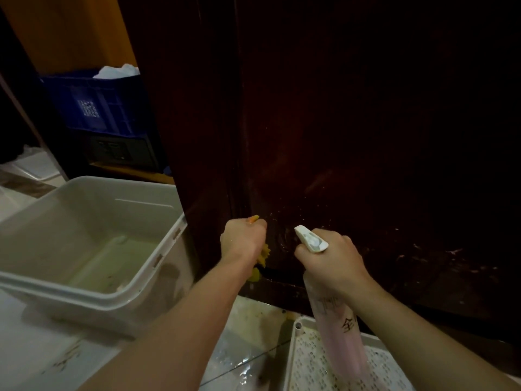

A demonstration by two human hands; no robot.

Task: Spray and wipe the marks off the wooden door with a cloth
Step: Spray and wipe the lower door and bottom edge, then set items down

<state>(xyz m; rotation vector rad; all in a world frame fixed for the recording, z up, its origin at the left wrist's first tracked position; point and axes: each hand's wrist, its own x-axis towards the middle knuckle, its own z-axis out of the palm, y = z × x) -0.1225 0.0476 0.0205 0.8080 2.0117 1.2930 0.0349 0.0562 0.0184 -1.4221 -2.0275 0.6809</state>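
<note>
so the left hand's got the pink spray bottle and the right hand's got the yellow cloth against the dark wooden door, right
No, the hands are swapped. The head view shows the left hand gripping the yellow cloth against the dark wooden door, the right hand holding the pink spray bottle.

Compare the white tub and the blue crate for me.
The white tub sits near, on the floor left of the door, holding shallow liquid; the blue crate stands farther back, holding something white. The tub's walls look plain, the crate's ribbed. Both are open-topped plastic.

Likely a dim home storeroom: tiled floor [248,359], stacked blue crates [93,101], a white plastic tub [84,283].
</note>
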